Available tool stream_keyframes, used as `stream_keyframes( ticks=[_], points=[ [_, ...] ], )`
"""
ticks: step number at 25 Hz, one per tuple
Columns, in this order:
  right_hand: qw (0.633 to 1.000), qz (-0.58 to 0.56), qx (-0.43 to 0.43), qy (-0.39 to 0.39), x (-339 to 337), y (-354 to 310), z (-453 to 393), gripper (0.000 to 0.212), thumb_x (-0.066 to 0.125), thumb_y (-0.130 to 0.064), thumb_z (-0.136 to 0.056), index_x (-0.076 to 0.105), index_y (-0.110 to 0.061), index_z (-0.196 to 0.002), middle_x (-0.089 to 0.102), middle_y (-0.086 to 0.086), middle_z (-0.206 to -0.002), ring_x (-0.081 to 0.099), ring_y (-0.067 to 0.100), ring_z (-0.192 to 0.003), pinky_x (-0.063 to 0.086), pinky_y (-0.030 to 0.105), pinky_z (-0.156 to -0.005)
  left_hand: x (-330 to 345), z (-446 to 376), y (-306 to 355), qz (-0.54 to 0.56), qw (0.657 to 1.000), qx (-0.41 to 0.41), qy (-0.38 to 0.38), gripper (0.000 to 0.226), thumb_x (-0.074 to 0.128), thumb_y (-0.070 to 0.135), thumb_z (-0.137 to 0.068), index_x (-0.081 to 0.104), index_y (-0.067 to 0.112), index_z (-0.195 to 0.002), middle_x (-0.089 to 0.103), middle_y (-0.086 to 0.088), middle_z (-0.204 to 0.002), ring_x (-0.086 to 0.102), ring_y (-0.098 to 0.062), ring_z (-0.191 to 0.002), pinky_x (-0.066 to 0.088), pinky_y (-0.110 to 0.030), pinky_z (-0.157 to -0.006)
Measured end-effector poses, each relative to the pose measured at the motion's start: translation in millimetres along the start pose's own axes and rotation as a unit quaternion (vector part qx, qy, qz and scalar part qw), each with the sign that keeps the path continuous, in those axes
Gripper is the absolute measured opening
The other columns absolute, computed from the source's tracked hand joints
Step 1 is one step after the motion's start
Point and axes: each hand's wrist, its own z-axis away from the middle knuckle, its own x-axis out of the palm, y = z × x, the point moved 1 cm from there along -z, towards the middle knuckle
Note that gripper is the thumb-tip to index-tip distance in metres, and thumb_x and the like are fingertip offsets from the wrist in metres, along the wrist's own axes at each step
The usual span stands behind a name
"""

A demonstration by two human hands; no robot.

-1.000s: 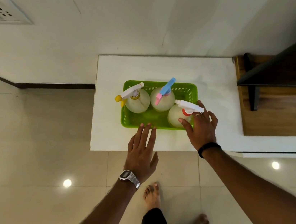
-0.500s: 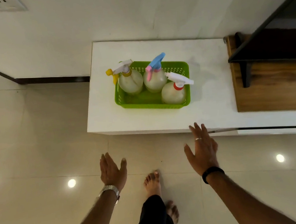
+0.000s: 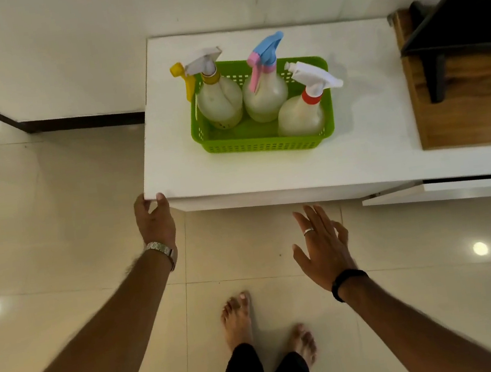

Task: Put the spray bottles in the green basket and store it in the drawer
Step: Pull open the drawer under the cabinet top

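Note:
The green basket (image 3: 263, 144) stands on the white cabinet top (image 3: 236, 171) and holds three pale spray bottles upright. One has a yellow-and-white trigger (image 3: 219, 102), one a blue-and-pink trigger (image 3: 265, 97), one a white trigger with a red collar (image 3: 300, 114). My left hand (image 3: 155, 219) is at the cabinet's front-left corner, with thumb and fingers closed around the edge there. My right hand (image 3: 324, 247) hovers over the floor in front of the cabinet, fingers spread, holding nothing.
A white drawer front (image 3: 448, 192) juts out slightly at the cabinet's right. A wooden surface with a dark bracket (image 3: 460, 95) adjoins the cabinet on the right. Glossy floor tiles lie below, and my bare feet (image 3: 239, 317) stand in front.
Both hands left the basket and dropped below the cabinet top. My left hand then rose to the front-left corner and closed on it. The basket has not moved on the top.

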Motion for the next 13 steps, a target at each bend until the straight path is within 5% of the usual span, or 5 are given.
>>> stream_keyframes(
  ticks=[2, 5, 8, 13],
  points=[
    [1.0, -0.006, 0.01, -0.007, 2.0, -0.9, 0.2, 0.068, 0.051, -0.032, -0.094, 0.026, -0.019, -0.156, 0.011, 0.004, -0.169, 0.0, 0.019, -0.156, 0.009, 0.048, -0.12, -2.2, -6.9, -9.3, -0.043, 0.999, 0.019, 0.002, 0.042, 0.056, 0.035, -0.1, 0.053, 0.018, -0.138, 0.057, -0.001, -0.144, 0.06, -0.006, -0.087, 0.049, -0.027, -0.084],
    [0.999, -0.015, 0.025, -0.013, 0.1, 1.2, 1.9, 0.069, 0.05, -0.034, -0.095, 0.024, -0.02, -0.157, 0.009, 0.002, -0.169, -0.001, 0.018, -0.156, 0.008, 0.049, -0.121, -5.5, -13.4, -17.5, -0.059, 0.998, 0.022, -0.025, 0.045, 0.053, 0.047, -0.099, 0.056, 0.019, -0.134, 0.058, -0.001, -0.143, 0.06, -0.016, -0.093, 0.05, -0.039, -0.088],
    [1.0, -0.007, 0.027, -0.009, -3.5, 3.1, -0.2, 0.068, 0.051, -0.033, -0.095, 0.026, -0.02, -0.157, 0.012, 0.002, -0.169, 0.001, 0.018, -0.156, 0.009, 0.05, -0.12, -7.6, -17.7, -21.6, -0.079, 0.996, 0.038, -0.032, 0.047, 0.053, 0.053, -0.097, 0.053, 0.022, -0.131, 0.058, 0.002, -0.139, 0.059, -0.015, -0.088, 0.049, -0.035, -0.084],
    [1.0, -0.003, 0.017, 0.026, -11.2, -0.6, 0.1, 0.07, 0.055, -0.029, -0.091, 0.028, -0.019, -0.156, 0.015, 0.003, -0.168, 0.005, 0.019, -0.155, 0.014, 0.05, -0.119, -11.6, -15.5, -22.5, -0.11, 0.993, 0.034, 0.033, 0.046, 0.059, 0.061, -0.09, 0.058, 0.023, -0.116, 0.063, 0.008, -0.121, 0.058, -0.01, -0.078, 0.052, -0.037, -0.085]
  ],
)
